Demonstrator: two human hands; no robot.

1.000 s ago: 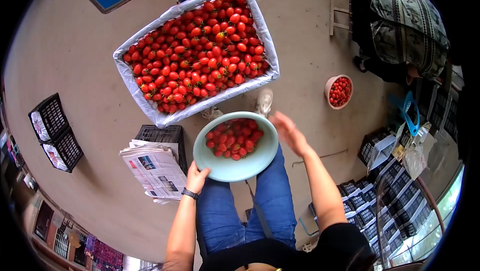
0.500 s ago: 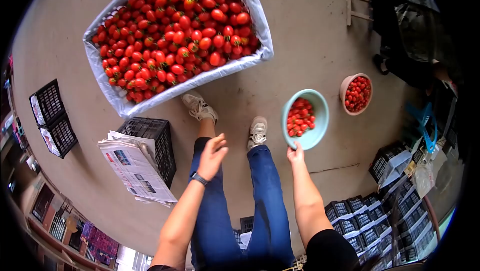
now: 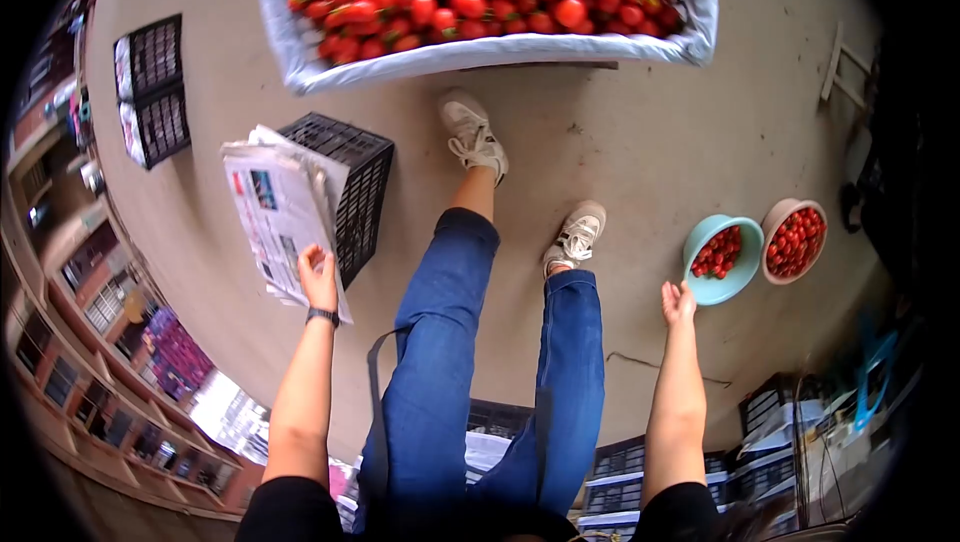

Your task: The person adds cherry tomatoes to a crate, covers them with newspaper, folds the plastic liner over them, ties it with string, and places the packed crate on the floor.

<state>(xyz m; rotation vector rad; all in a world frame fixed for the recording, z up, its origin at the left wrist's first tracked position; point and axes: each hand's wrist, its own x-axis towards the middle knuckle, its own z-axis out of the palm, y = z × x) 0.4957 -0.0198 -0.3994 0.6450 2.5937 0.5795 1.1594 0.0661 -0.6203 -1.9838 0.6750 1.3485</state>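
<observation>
My left hand [image 3: 318,282] is over the lower edge of a stack of newspapers [image 3: 265,197], fingers loosely bent and apart, with a dark watch on the wrist. The papers lie on top of a black plastic crate [image 3: 365,177]. On the right, my right hand [image 3: 678,304] has its fingertips right at the rim of a light-blue bowl [image 3: 728,291], the fingers loose and not wrapped round it. Small red tomatoes [image 3: 718,252] fill part of this bowl. Close against it stands a pink bowl [image 3: 769,264] of similar tomatoes.
Ahead is a large bin lined with pale plastic [image 3: 500,54], heaped with tomatoes. Two black crates [image 3: 155,92] are on the floor at left. More crates [image 3: 615,487] stand behind me at lower right. A wooden stool [image 3: 845,67] and a dark-clothed person [image 3: 890,182] are at far right.
The light-blue bowl has moved right, up beside the pink bowl, and my right hand's grip has loosened. My left hand has gone from above my leg to the newspapers. My view has turned.
</observation>
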